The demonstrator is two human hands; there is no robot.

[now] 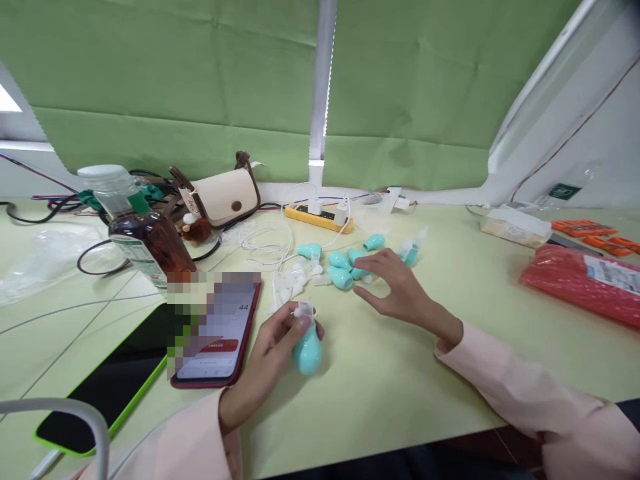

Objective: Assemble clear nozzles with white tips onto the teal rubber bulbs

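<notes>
Near the front of the table, my left hand [280,340] grips a teal bulb [307,353] by its neck, where a clear plastic piece [305,309] sits at the top. The round end of the bulb points toward me. My right hand [397,290] is over the pile of teal bulbs [341,277], thumb and fingers apart, fingertips beside the nearest ones. Whether it touches one is unclear. Small translucent white pieces [295,280] lie left of the pile. Another teal bulb [374,242] rests just behind it.
Two phones [220,333] [115,380] lie at the left, near a dark brown bottle [150,243]. A cream bag [225,197], a yellow power strip [320,218] and white cables [265,247] are behind. A red package [580,283] lies at the right.
</notes>
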